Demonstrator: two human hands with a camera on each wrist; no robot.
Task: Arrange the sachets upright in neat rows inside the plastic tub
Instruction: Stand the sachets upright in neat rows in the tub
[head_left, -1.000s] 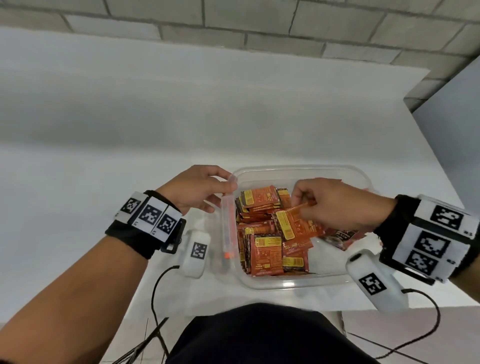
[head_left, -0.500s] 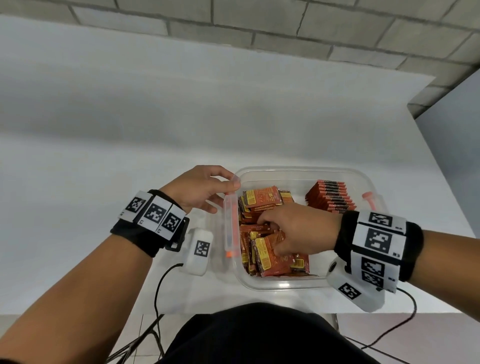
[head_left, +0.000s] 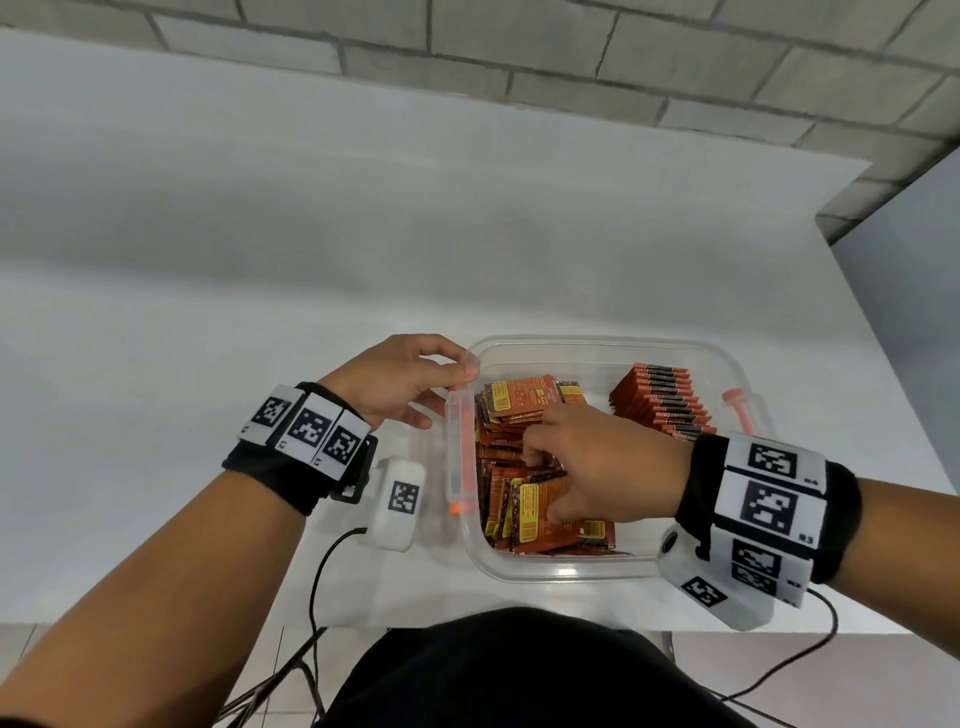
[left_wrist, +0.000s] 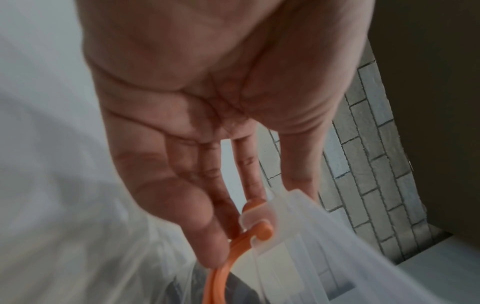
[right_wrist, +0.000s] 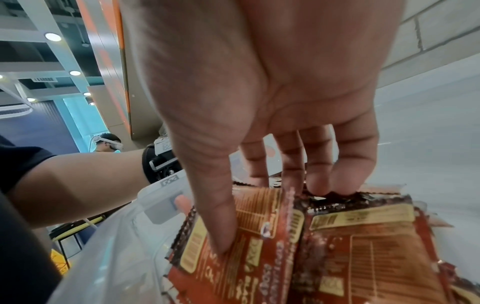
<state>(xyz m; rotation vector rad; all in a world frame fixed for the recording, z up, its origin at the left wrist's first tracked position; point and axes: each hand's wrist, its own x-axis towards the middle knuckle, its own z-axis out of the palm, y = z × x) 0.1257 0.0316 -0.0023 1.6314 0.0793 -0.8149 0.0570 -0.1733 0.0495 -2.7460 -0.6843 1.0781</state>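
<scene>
Sachets (head_left: 524, 470) fill the tub (head_left: 597, 569): a loose heap at its left, an upright row (head_left: 662, 408) at its far right. Right hand (head_left: 597, 475) pinches heap sachets. Left hand (head_left: 402, 382) grips the tub's left rim. Tub sits on the counter (head_left: 260, 312).

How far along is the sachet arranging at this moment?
Done: one neat upright row stands at the far right of the plastic tub. In hand: the right hand grips sachets from the loose pile while the left hand holds the tub's rim. Left: most of the pile lies jumbled.
</scene>
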